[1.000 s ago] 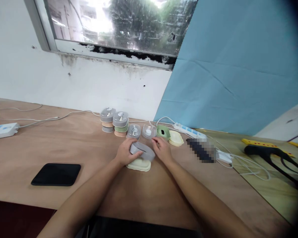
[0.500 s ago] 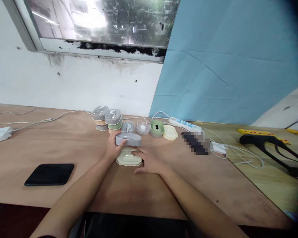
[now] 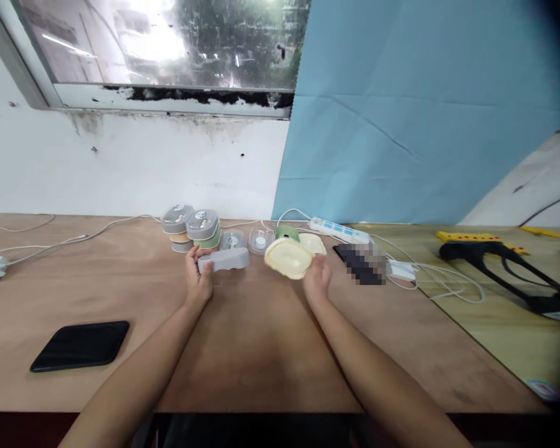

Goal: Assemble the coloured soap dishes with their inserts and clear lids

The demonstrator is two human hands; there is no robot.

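My left hand (image 3: 199,277) grips one end of a grey oval plastic box part (image 3: 224,260), raised above the table and tilted. In my right hand (image 3: 317,277) is a shallow cream plastic tray (image 3: 288,259), held by its right edge and tipped with a broad face toward me. A gap separates the two pieces. Behind the tray stands a green box part (image 3: 287,232), partly hidden. Beside it lies another cream piece (image 3: 314,243). Two clear plastic pieces rest further left, one with a round label (image 3: 233,239) and one with a pale disc (image 3: 261,240).
Stacked lidded boxes (image 3: 202,225) in grey, green and orange stand near the wall. A black phone-like slab (image 3: 80,346) lies at left. White power strips (image 3: 340,231) and cables run along the back. Pixelated dark item (image 3: 361,264) and black frame (image 3: 499,274) are at right.
My right hand has lifted the cream tray off the table and moved it right and away from me. My left hand has shifted left with the grey part. The view has turned slightly.
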